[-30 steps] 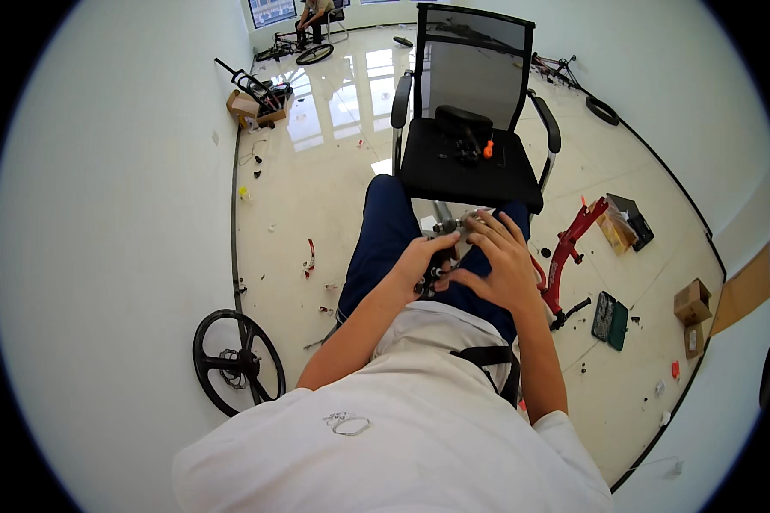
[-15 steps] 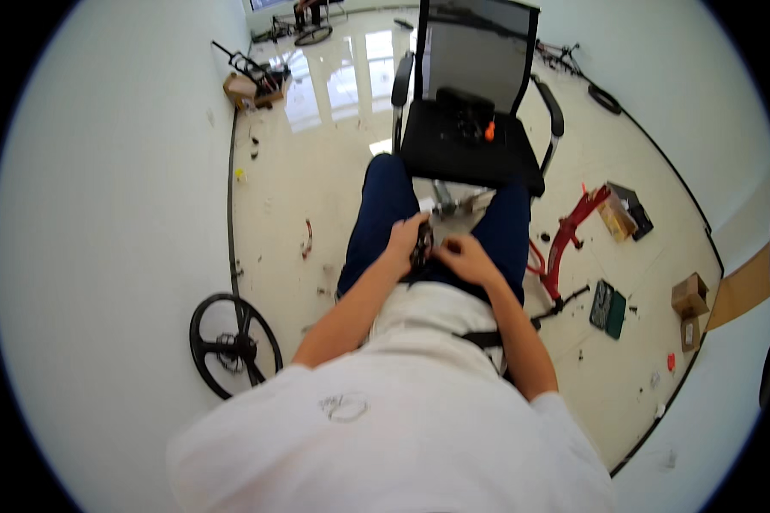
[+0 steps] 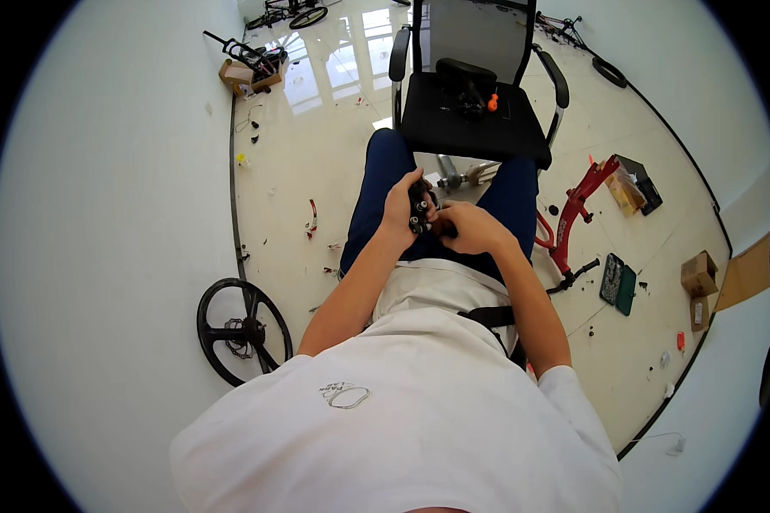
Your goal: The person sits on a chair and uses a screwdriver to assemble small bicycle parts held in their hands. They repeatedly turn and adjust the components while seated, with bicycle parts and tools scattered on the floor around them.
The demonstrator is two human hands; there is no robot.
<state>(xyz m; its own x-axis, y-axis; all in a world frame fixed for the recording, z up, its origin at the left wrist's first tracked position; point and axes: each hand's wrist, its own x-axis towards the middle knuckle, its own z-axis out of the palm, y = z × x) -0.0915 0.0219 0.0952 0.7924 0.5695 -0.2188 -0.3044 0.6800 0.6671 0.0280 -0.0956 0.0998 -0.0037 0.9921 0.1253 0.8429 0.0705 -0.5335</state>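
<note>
Above my lap, my left hand (image 3: 399,208) is closed around a black part with silver bolt heads (image 3: 417,211); its exact kind is not clear. Close against its right side, my right hand (image 3: 473,229) has its fingers curled in, thumb and forefinger pinched at the part. Whatever lies between those fingertips is hidden. In front of my knees stands a black office chair (image 3: 513,128). On its seat rest a dark bundle (image 3: 464,79) and an orange-handled tool (image 3: 493,103).
A red bicycle frame (image 3: 571,212) lies right of my legs, near an open green tool case (image 3: 626,289). Cardboard boxes (image 3: 699,272) stand by the right wall. A black three-spoke wheel (image 3: 209,333) leans at the left wall. Small parts (image 3: 312,219) litter the floor.
My view has shifted slightly downward. The left hand has turned, so more of the black part's bolts show. My right hand has moved closer to that part.
</note>
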